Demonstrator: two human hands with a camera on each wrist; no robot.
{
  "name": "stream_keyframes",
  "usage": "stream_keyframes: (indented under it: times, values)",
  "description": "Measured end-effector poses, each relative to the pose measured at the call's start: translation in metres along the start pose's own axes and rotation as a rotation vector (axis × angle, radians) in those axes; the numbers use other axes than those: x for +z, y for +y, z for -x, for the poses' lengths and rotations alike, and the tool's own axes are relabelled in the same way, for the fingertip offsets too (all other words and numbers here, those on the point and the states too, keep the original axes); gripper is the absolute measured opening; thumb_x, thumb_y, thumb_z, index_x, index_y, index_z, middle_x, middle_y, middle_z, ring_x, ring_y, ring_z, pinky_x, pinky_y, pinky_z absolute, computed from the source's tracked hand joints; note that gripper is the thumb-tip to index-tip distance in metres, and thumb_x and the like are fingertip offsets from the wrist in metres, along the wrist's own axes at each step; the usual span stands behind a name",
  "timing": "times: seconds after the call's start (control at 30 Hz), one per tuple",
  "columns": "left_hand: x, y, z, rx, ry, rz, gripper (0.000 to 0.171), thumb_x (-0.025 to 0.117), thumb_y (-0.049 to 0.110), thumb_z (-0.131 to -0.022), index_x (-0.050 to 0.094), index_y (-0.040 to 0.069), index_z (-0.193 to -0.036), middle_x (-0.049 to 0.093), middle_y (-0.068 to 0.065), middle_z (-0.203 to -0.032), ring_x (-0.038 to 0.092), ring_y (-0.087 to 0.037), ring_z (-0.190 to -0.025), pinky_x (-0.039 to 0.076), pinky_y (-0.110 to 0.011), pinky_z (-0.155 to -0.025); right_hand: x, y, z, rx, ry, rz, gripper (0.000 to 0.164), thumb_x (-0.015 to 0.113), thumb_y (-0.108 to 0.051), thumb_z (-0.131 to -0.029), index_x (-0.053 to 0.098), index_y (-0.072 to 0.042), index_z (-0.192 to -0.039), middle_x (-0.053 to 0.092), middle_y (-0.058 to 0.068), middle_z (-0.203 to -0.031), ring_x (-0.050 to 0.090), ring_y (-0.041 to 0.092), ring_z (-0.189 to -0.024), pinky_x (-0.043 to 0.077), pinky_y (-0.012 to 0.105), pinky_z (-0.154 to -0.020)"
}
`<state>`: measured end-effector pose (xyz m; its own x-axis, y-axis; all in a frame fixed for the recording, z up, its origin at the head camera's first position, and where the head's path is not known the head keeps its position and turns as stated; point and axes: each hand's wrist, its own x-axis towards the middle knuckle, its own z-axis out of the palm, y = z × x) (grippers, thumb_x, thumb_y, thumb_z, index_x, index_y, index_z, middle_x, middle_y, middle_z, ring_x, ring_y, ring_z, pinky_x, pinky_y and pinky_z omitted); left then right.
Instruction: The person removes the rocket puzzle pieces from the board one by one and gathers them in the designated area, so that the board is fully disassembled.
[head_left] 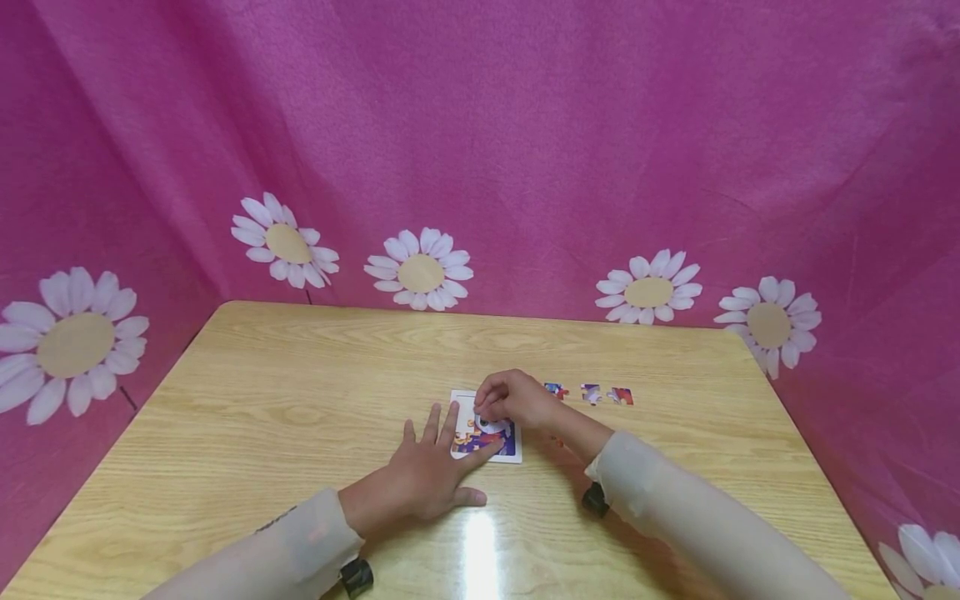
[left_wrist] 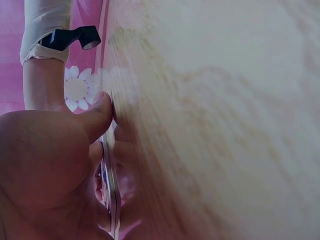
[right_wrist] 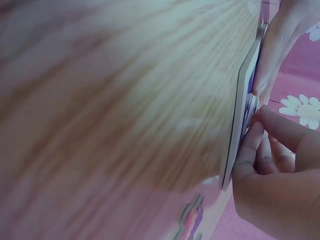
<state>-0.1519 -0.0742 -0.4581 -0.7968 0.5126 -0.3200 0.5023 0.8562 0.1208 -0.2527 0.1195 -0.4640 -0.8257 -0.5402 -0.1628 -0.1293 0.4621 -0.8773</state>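
A small white-bordered jigsaw tray (head_left: 517, 457), partly filled with purple, orange and white picture pieces, lies flat on the table. My left hand (head_left: 429, 477) spreads its straight fingers over the tray's left and lower part, touching it. My right hand (head_left: 517, 400) is over the upper right of the tray. Its thumb and index finger pinch a small jigsaw piece (right_wrist: 255, 118), mostly hidden by the fingertips in the right wrist view. In the left wrist view the left palm (left_wrist: 45, 160) hides most of the tray.
Several loose jigsaw pieces (head_left: 591, 393) lie on the wooden table (head_left: 300, 383) to the right of the tray, one partly hidden by the right wrist. A pink curtain (head_left: 525, 167) with daisies stands behind the table's far edge and at both sides.
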Motion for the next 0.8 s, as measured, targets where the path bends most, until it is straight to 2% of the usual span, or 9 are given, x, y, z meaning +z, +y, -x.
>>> stream_keyframes:
  times: [0.33, 0.57, 0.8]
  values:
    - [0.0006, -0.001, -0.0008, 0.002, 0.003, -0.016, 0.07, 0.04, 0.076, -0.096, 0.02, 0.055, -0.16, 0.005, -0.027, -0.17, 0.006, -0.055, -0.153, 0.023, -0.078, -0.111, 0.0001, -0.0005, 0.001, -0.025, -0.024, -0.04, 0.015, 0.068, 0.013, -0.088, 0.067, 0.008, -0.102, 0.072, 0.016, -0.095, 0.065, 0.01, -0.082, 0.052, 0.024, -0.069]
    - [0.0013, -0.0003, -0.0005, 0.004, 0.006, -0.014, 0.071, 0.04, 0.077, -0.096, 0.02, 0.054, -0.16, 0.006, -0.028, -0.17, 0.007, -0.055, -0.153, 0.023, -0.078, -0.111, -0.0033, -0.0006, 0.0012, 0.016, -0.039, -0.078, 0.018, 0.066, 0.014, -0.088, 0.068, 0.006, -0.104, 0.074, 0.014, -0.097, 0.068, 0.016, -0.089, 0.054, 0.025, -0.074]
    - [0.0018, -0.0001, -0.0008, 0.003, 0.003, -0.014, 0.071, 0.04, 0.076, -0.096, 0.02, 0.054, -0.16, 0.006, -0.028, -0.169, 0.006, -0.055, -0.153, 0.023, -0.078, -0.112, -0.0083, 0.0, 0.0008, -0.002, -0.063, -0.096, 0.019, 0.067, 0.014, -0.088, 0.069, 0.007, -0.105, 0.076, 0.015, -0.099, 0.069, 0.014, -0.088, 0.056, 0.026, -0.077]
